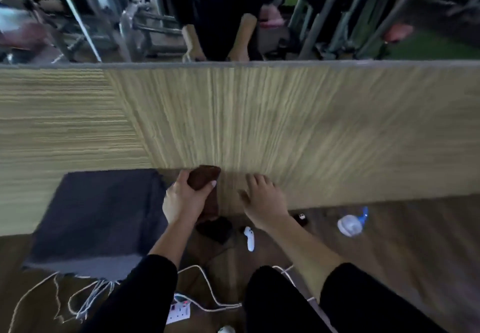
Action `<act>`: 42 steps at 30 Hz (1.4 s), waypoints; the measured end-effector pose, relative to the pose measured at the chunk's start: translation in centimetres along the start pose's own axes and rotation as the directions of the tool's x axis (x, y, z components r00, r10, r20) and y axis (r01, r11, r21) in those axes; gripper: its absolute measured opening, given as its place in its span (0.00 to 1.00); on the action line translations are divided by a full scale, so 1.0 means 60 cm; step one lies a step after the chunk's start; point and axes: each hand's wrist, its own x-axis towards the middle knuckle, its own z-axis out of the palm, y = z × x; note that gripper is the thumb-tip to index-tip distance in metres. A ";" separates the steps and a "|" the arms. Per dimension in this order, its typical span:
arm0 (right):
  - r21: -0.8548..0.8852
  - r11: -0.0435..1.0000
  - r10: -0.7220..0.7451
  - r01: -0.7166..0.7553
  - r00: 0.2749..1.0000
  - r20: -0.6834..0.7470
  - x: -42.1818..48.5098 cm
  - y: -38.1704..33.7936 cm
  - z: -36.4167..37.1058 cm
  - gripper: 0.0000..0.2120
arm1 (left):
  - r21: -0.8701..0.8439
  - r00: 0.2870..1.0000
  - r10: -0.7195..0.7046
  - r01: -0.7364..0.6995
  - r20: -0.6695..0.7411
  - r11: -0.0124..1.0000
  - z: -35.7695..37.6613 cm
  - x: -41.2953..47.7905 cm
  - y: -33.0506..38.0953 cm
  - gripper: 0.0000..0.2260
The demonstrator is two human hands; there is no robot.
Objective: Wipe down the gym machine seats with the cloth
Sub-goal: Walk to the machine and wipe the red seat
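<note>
Grips brown cloth (204, 178) w/ left hand (181, 200), spreads empty right hand (263, 200) beside it; no seat w/in reach, so wiping prob. not begun.

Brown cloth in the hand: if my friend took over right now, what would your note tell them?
Left hand grips the bunched dark brown cloth, close to the tan striped wooden panel.
Right hand is open, fingers spread, holding nothing.
Grey metal gym machines appear only blurred at the top; no seat is under the cloth.
Done: cloth in hand.
Left: wiping the seats, none visibly started.
</note>
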 end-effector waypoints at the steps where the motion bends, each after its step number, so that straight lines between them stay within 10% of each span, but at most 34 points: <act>1: -0.005 0.999 0.036 -0.036 0.999 -0.004 -0.016 0.022 -0.004 0.21 | 0.011 0.999 0.027 -0.028 0.028 1.000 0.017 -0.011 0.018 0.23; 20: 0.127 0.733 0.680 -0.669 0.711 -0.182 -0.298 0.620 -0.101 0.21 | -0.151 0.711 0.466 -0.462 0.526 0.874 0.518 -0.280 0.451 0.22; 42: 0.199 0.321 0.936 -0.926 0.279 -0.214 -0.516 1.267 -0.252 0.18 | -0.298 0.299 0.614 -0.669 0.731 0.681 1.043 -0.611 0.960 0.15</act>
